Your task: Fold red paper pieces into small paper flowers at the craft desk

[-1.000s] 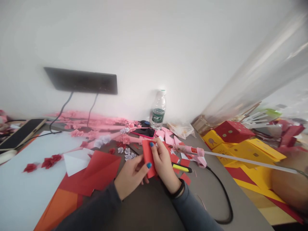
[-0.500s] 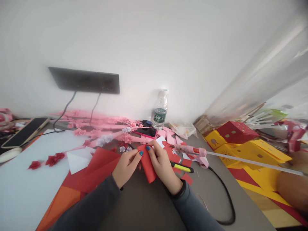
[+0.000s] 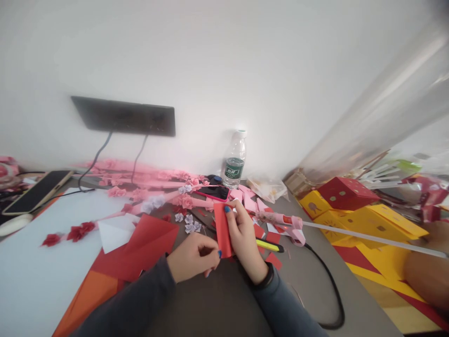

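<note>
A strip of folded red paper [image 3: 221, 229] stands upright over the grey table. My right hand [image 3: 244, 241] grips it along its right side, thumb on the face and fingers behind. At its lower left edge is my left hand [image 3: 194, 256], fingers curled and thumb tip pinched against the paper; the exact contact is partly hidden. Just right of my right hand lies a yellow and black utility knife [image 3: 270, 245]. Small white paper flowers [image 3: 192, 224] sit beyond my left hand. Larger red paper sheets [image 3: 150, 238] spread to its left.
A pink glue gun [image 3: 280, 219] with a long glue stick points rightward, its black cord looping on the table. Behind stand a water bottle [image 3: 234, 161] and a phone [image 3: 213, 192]. Pink flower branches [image 3: 140, 175] lie leftward. Yellow boxes [image 3: 372, 222] and another person's arm [image 3: 426, 276] are at right.
My left hand has moved down from the paper's top to its lower left edge. The red paper now stands more upright, held by my right hand, which has shifted slightly right.
</note>
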The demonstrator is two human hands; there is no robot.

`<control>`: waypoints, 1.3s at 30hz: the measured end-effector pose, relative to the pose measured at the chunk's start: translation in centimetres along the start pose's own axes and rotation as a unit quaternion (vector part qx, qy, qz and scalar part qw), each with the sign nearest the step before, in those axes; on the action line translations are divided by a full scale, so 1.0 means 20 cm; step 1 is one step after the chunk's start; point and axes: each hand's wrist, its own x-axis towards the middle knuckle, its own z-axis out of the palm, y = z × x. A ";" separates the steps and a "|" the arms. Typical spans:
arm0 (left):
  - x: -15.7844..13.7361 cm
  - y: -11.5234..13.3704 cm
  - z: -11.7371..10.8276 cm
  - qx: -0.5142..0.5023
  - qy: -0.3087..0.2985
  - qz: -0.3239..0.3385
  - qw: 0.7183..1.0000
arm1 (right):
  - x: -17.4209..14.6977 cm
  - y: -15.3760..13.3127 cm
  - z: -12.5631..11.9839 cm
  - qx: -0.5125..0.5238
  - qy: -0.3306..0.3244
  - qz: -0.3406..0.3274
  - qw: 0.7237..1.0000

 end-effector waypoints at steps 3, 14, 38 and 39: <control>-0.01 0.00 -0.01 0.025 -0.051 0.001 0.998 | 0.01 0.00 -0.02 0.022 0.041 0.025 0.999; -0.01 -0.03 -0.06 0.017 0.107 0.086 0.990 | -0.02 0.00 0.00 -0.011 -0.080 -0.062 0.995; 0.01 -0.05 -0.10 0.270 0.268 0.118 0.917 | 0.00 0.01 0.00 0.016 -0.046 -0.076 0.996; 0.01 -0.05 -0.09 0.298 0.253 0.125 0.912 | 0.01 0.01 -0.01 -0.007 -0.050 -0.105 0.993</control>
